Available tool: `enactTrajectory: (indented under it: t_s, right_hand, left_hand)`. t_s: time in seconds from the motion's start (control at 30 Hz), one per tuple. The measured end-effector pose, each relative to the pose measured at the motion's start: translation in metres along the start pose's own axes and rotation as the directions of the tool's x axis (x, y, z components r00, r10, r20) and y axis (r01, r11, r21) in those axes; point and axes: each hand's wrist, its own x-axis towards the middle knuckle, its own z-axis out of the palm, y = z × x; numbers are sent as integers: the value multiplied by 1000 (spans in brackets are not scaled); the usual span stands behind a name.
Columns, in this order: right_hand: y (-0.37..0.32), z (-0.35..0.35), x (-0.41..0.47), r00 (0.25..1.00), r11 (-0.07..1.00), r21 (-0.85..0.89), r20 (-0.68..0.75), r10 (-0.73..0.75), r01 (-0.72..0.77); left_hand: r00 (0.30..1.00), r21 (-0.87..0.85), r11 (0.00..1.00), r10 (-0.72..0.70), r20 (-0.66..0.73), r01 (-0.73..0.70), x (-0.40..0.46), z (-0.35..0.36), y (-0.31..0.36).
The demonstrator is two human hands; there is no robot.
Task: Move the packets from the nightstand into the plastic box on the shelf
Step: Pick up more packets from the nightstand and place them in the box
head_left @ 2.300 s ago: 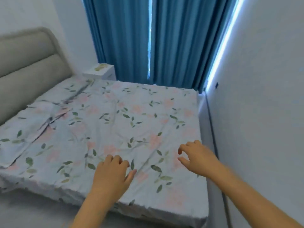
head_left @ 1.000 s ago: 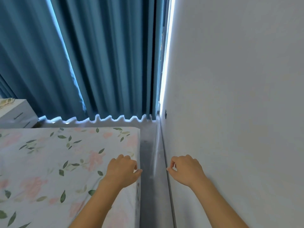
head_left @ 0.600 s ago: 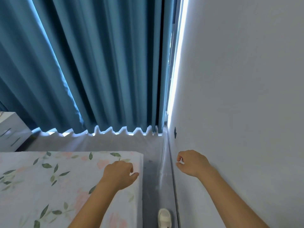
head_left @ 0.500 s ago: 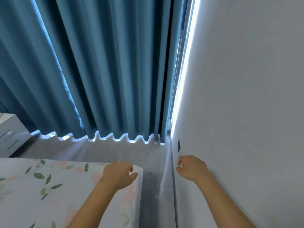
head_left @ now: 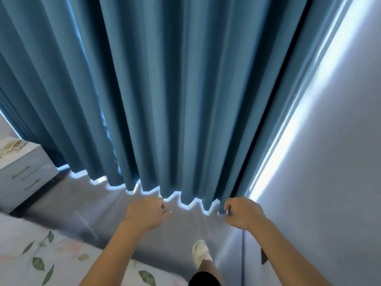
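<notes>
Step in hand, I'd say: walking round the bed [head_left: 41,261] toward the nightstand [head_left: 22,172]. Best to turn left along the curtain [head_left: 165,89], w/ feet clear of its hem. Left hand [head_left: 146,213] and right hand [head_left: 243,213] both loosely curled, holding nothing. Packets [head_left: 10,147]: pale, crumpled-looking heap on the nightstand top, left of the curtain; detail too blurred. Box not in view.

A white nightstand [head_left: 22,172] with two drawers stands at the left edge; pale packets [head_left: 12,145] lie on its top. The grey floor [head_left: 107,207] carries a white shoe [head_left: 201,252]. The bed [head_left: 41,263], under a floral sheet, fills the lower left.
</notes>
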Motion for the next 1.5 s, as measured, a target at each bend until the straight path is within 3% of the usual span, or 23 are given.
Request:
enactTrajectory:
  t_s: [0.2,0.33,0.47,0.67,0.77,0.97,1.1,1.23,1.37,1.5]
  right_hand:
    - [-89,-64,201,967,956,-166,-40,-250,240]
    - [-172,-97,331,906,884,-221,0,-424,413]
    - [-257,-124,429,824,791,-244,82,-560,562]
    - [-411,-128,525,666,635,-205,175,-725,745]
    - [-490,-113,572,610,575,-204,242,-754,792]
    - [-656,-85,652,527,477,-226,318,-788,850]
    - [-767,-76,673,460,411,-206,412,-787,888]
    - [-893,-47,697,404,350,-202,462,-790,915]
    - [-1005,-10,723,437,396,-189,452,-777,899]
    - [-1097,12,747,488,460,-185,483,-727,869]
  left_hand:
    - [995,-81,993,-87,-44,83,168,-36,-70]
    - [968,-50,972,-233,-93,229,260,-80,-138]
    - [921,-45,920,-390,-10,389,310,-123,-213]
    - [822,-88,818,-569,8,568,346,-157,-330]
    - [758,-137,747,-648,71,651,352,-156,-397]
    - [560,-231,524,-818,133,820,357,-181,-535]
    - [491,-294,427,-848,199,855,355,-198,-618]
    - [417,-332,346,-892,174,878,354,-206,-718]
    - [360,-346,278,-911,199,896,357,-205,-827]
    - [394,-305,327,-899,193,895,363,-230,-930]
